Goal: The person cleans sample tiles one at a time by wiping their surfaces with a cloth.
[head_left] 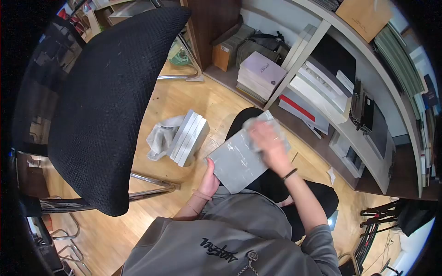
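Note:
A flat grey book-like slab (237,161) with pale reflections, perhaps in clear wrap, lies tilted across my lap. My left hand (210,181) grips its lower left edge, thumb on top. Over the upper right part is my right hand (269,143), smeared by motion, pressing what looks like a light grey cloth (250,125) against the surface. On the floor to the left stands a small row of similar silver-grey slabs (188,138), leaning together. A crumpled grey cloth (161,140) lies beside them.
A black mesh chair (110,101) with chrome legs stands close on the left. Shelving (317,43) with books, folders and papers curves along the right. A stack of lilac-topped books (262,69) sits on the bottom shelf. Black folded stands (382,216) lie at lower right.

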A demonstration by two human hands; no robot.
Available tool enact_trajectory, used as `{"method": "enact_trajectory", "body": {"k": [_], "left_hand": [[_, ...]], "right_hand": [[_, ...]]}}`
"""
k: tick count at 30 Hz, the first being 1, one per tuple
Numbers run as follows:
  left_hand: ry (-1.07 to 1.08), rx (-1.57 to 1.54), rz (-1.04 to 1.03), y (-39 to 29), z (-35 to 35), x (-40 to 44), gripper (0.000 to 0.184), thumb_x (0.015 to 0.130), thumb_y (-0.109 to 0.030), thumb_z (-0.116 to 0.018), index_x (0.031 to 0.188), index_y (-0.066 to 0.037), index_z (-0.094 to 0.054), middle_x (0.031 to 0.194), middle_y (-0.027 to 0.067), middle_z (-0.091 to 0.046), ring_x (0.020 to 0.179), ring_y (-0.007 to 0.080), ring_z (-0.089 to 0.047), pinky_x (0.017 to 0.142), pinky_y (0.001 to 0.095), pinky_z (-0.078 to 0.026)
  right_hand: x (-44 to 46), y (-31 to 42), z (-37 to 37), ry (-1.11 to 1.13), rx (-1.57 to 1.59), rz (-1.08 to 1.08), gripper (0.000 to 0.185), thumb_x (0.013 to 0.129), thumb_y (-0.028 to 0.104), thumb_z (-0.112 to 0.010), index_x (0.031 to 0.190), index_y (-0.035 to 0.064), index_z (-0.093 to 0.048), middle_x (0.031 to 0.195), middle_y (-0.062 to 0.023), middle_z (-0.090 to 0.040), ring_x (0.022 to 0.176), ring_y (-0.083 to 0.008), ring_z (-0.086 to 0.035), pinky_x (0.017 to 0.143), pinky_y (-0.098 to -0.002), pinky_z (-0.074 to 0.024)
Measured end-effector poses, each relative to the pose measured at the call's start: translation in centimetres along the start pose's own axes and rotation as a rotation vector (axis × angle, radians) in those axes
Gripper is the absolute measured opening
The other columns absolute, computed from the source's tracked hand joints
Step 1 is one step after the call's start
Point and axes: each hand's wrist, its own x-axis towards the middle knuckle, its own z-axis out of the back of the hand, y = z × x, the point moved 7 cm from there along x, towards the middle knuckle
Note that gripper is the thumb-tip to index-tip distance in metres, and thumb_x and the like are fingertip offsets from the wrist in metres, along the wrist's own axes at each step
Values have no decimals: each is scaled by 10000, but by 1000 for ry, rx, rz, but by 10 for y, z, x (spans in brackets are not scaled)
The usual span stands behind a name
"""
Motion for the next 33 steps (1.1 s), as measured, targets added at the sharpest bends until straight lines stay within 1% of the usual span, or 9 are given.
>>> {"method": "enact_trajectory", "body": {"k": [1, 5, 9, 13, 19, 22, 26, 30, 33], "left_hand": [[4, 0, 0, 1, 1, 1, 726, 936, -610, -256, 1411, -65, -320, 1421, 85, -401, 1312, 233, -376, 1099, 393, -287], [33, -30, 8, -1, -5, 3, 722, 942, -597, -270, 1416, -54, -308, 1416, 92, -405, 1307, 231, -381, 1098, 384, -285], [62, -101, 17, -2, -6, 2, 746, 938, -606, -270, 1419, -37, -298, 1419, 93, -399, 1314, 221, -367, 1104, 375, -269], [64, -81, 21, 2, -1, 2, 767, 927, -623, -266, 1419, -35, -298, 1422, 96, -396, 1315, 220, -366, 1104, 374, -272], [63, 20, -2, -3, -4, 2, 820, 892, -669, -261, 1435, -55, -271, 1448, 95, -362, 1328, 239, -353, 1106, 399, -279], [40, 10, -9, -5, -6, 0, 824, 891, -672, -256, 1435, -54, -269, 1447, 93, -365, 1327, 239, -354, 1105, 399, -280], [5, -13, -5, -5, -7, 0, 821, 899, -664, -254, 1430, -38, -276, 1437, 92, -379, 1325, 232, -357, 1107, 380, -274], [-25, 5, -14, -4, -5, 2, 824, 903, -663, -247, 1428, -29, -275, 1432, 95, -385, 1324, 230, -359, 1107, 372, -271], [-18, 24, -8, -4, -1, 2, 831, 897, -672, -239, 1431, -36, -270, 1436, 94, -379, 1324, 233, -360, 1105, 381, -276]], "right_hand": [[0, -19, 15, -115, -26, -128, 612, 679, -129, -440, 1233, 98, -568, 1328, -147, -505, 1270, -333, -438, 1078, -418, -337], [-14, -12, 8, -163, -16, -179, 630, 658, -130, -466, 1241, 90, -563, 1324, -151, -509, 1267, -338, -438, 1076, -421, -337], [-45, 72, -25, 126, 367, 50, 631, 610, -149, -463, 1182, 79, -601, 1292, -146, -536, 1262, -302, -454, 1087, -410, -335], [-50, 54, -12, 222, 266, 116, 665, 601, -167, -438, 1193, 89, -602, 1281, -132, -550, 1258, -298, -462, 1091, -406, -333], [-57, -32, 34, -135, 76, -251, 691, 595, -196, -394, 1193, 77, -607, 1264, -141, -561, 1258, -307, -461, 1083, -408, -342], [-59, -1, 27, -82, 23, -237, 587, 635, -175, -442, 1142, 59, -621, 1293, -112, -548, 1243, -290, -479, 1086, -396, -343], [-58, 69, -9, 177, 452, -9, 587, 596, -173, -457, 1109, 47, -637, 1256, -97, -580, 1249, -269, -477, 1077, -384, -359], [-51, 91, -22, 363, 632, 151, 575, 590, -167, -460, 1072, 72, -663, 1222, -77, -605, 1239, -238, -492, 1067, -373, -378], [-49, 58, 0, 376, 523, 44, 548, 593, -174, -458, 1017, 85, -689, 1176, -65, -634, 1221, -219, -511, 1052, -364, -401]]}}
